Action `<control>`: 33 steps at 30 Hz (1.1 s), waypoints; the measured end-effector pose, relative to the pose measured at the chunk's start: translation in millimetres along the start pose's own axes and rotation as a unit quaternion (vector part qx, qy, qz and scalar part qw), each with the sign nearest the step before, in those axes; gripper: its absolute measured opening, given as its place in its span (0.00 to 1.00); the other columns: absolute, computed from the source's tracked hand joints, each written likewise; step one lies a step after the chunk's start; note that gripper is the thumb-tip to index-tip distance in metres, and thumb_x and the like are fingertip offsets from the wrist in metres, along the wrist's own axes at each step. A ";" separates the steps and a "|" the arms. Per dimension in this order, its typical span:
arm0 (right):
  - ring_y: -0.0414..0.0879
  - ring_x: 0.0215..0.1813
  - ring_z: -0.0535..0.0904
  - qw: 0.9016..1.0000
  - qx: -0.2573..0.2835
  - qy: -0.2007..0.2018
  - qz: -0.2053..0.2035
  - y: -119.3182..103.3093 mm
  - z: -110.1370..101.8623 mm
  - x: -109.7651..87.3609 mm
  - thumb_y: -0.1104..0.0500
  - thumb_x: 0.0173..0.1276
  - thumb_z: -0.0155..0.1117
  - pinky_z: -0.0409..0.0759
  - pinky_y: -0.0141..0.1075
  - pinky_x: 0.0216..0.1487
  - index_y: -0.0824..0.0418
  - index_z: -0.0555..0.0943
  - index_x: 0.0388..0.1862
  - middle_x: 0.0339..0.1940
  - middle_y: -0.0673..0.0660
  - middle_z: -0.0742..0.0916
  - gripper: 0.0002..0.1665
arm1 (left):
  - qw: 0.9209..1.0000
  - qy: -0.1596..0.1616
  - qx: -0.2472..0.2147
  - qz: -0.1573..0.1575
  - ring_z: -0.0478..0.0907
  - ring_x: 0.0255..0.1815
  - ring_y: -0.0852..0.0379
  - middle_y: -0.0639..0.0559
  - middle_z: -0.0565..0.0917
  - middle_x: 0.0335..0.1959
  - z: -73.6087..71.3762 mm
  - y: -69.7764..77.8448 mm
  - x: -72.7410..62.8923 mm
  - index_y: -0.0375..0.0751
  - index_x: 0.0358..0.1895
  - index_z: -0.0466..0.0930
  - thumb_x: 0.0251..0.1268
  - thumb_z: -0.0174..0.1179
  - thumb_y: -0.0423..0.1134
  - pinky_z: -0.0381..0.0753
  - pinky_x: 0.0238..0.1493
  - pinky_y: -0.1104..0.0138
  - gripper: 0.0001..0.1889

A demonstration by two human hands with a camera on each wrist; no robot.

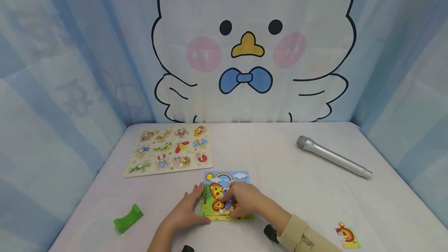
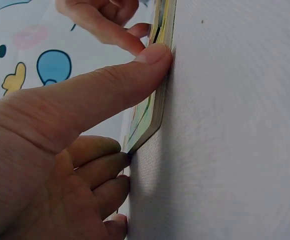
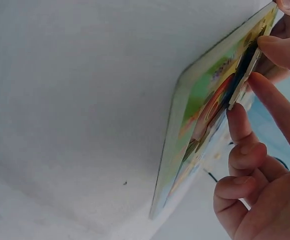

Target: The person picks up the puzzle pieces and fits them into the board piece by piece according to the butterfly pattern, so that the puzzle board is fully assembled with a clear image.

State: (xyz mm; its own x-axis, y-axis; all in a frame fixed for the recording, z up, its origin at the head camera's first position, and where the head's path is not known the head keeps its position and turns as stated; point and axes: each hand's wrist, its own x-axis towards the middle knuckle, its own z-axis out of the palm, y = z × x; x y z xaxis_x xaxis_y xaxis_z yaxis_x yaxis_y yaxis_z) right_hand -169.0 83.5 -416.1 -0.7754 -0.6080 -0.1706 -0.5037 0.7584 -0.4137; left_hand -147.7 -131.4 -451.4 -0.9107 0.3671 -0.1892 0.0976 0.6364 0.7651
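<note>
A small square jigsaw puzzle board (image 1: pixel 207 207) with a butterfly, a rainbow and a sun lies near the front of the table. My left hand (image 1: pixel 184 212) steadies its near left corner, fingers extended along the left side and thumb (image 2: pixel 152 54) on the front edge. Over the lower middle of the picture, my right hand (image 1: pixel 245 199) pinches a puzzle piece (image 3: pixel 240 86) between thumb and fingertips. That piece tilts up from the board, showing a dark gap beneath it. From the head view the right hand covers most of it.
A loose puzzle piece (image 1: pixel 347 236) with an orange wing lies at the front right. A wooden insect puzzle (image 1: pixel 154 169) is at the back left, a green arch block (image 1: pixel 128 218) at the front left, and a silver microphone (image 1: pixel 336 158) at the right. Curtains surround the table.
</note>
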 end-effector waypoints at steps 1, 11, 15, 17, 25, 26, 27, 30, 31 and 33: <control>0.33 0.29 0.69 1.000 -0.001 -0.001 0.001 -0.4 0.1 -0.1 0.54 0.42 0.75 0.71 0.25 0.29 0.48 0.85 0.42 0.28 0.40 0.76 0.23 | 1.000 0.000 0.000 0.000 0.44 0.70 0.38 0.36 0.52 0.70 0.3 -0.1 0.3 0.34 0.70 0.51 0.36 0.74 0.44 0.38 0.68 0.44 0.55; 0.34 0.28 0.68 1.000 -0.027 -0.002 0.003 0.4 2.5 0.3 0.53 0.43 0.75 0.69 0.25 0.28 0.47 0.85 0.42 0.27 0.39 0.75 0.22 | 1.000 -0.001 -0.001 -0.004 0.44 0.70 0.38 0.36 0.52 0.70 0.7 0.0 1.3 0.34 0.70 0.51 0.36 0.74 0.44 0.38 0.68 0.44 0.55; 0.34 0.29 0.68 0.999 -0.031 -0.006 0.004 0.9 2.8 0.2 0.51 0.46 0.74 0.69 0.27 0.28 0.45 0.84 0.44 0.28 0.39 0.76 0.22 | 1.000 -0.002 0.003 -0.005 0.44 0.70 0.38 0.35 0.52 0.70 0.3 -1.2 1.6 0.34 0.70 0.51 0.36 0.74 0.44 0.38 0.68 0.44 0.55; 0.34 0.29 0.68 1.000 -0.029 -0.007 0.006 0.7 3.2 -0.5 0.51 0.47 0.74 0.69 0.27 0.28 0.45 0.84 0.45 0.28 0.39 0.76 0.22 | 1.000 -0.003 0.004 -0.003 0.44 0.70 0.37 0.35 0.52 0.70 0.3 -1.7 1.8 0.33 0.70 0.51 0.36 0.74 0.44 0.38 0.68 0.44 0.55; 0.33 0.29 0.68 1.000 -0.019 -0.004 0.007 0.3 3.7 -2.5 0.51 0.49 0.73 0.69 0.26 0.28 0.46 0.84 0.45 0.28 0.40 0.77 0.21 | 1.000 -0.005 0.000 -0.006 0.44 0.70 0.37 0.35 0.52 0.70 0.6 -1.6 1.2 0.33 0.70 0.50 0.36 0.74 0.44 0.38 0.67 0.43 0.55; 0.33 0.29 0.69 1.000 -0.011 -0.005 0.007 1.3 3.6 -2.7 0.51 0.49 0.73 0.69 0.27 0.28 0.46 0.84 0.45 0.28 0.39 0.77 0.21 | 1.000 -0.005 0.001 -0.005 0.44 0.70 0.37 0.35 0.52 0.70 0.8 -1.5 1.3 0.33 0.70 0.51 0.36 0.74 0.44 0.38 0.67 0.43 0.55; 0.33 0.30 0.69 1.000 -0.003 -0.005 0.006 2.4 3.3 -3.1 0.51 0.49 0.72 0.70 0.27 0.29 0.46 0.84 0.45 0.29 0.39 0.78 0.20 | 1.000 -0.005 0.002 -0.006 0.45 0.70 0.37 0.35 0.52 0.70 0.9 -1.4 1.3 0.33 0.70 0.51 0.36 0.74 0.44 0.38 0.67 0.43 0.55; 0.33 0.33 0.72 1.000 0.022 -0.005 0.001 6.7 1.0 -5.4 0.51 0.51 0.71 0.73 0.28 0.34 0.46 0.84 0.46 0.33 0.39 0.80 0.20 | 1.000 -0.004 0.002 -0.002 0.44 0.70 0.37 0.35 0.52 0.70 1.1 -1.4 1.4 0.33 0.70 0.51 0.36 0.74 0.44 0.38 0.68 0.44 0.54; 0.33 0.35 0.73 0.999 0.033 -0.004 0.001 8.4 -0.2 -6.9 0.52 0.51 0.71 0.74 0.29 0.36 0.47 0.84 0.46 0.34 0.39 0.81 0.19 | 1.000 -0.003 0.003 0.000 0.45 0.70 0.37 0.35 0.52 0.70 1.3 -1.5 1.6 0.33 0.69 0.51 0.36 0.74 0.44 0.38 0.68 0.44 0.54; 0.35 0.39 0.75 0.999 0.047 0.003 -0.006 12.2 -3.2 -11.0 0.53 0.52 0.70 0.76 0.31 0.41 0.49 0.84 0.45 0.38 0.41 0.82 0.19 | 1.000 0.000 0.004 0.004 0.45 0.70 0.37 0.35 0.52 0.70 1.7 -1.7 1.9 0.32 0.69 0.51 0.36 0.74 0.44 0.38 0.68 0.44 0.55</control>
State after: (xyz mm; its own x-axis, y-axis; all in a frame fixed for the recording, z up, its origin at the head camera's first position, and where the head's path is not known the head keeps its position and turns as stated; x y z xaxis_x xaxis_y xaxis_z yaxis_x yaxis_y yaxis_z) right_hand -167.8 100.2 -416.4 -0.7726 -0.6145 -0.1599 -0.4746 0.7262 -0.4974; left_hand -148.9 -130.6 -454.1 -0.9097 0.3723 -0.1837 0.1074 0.6385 0.7621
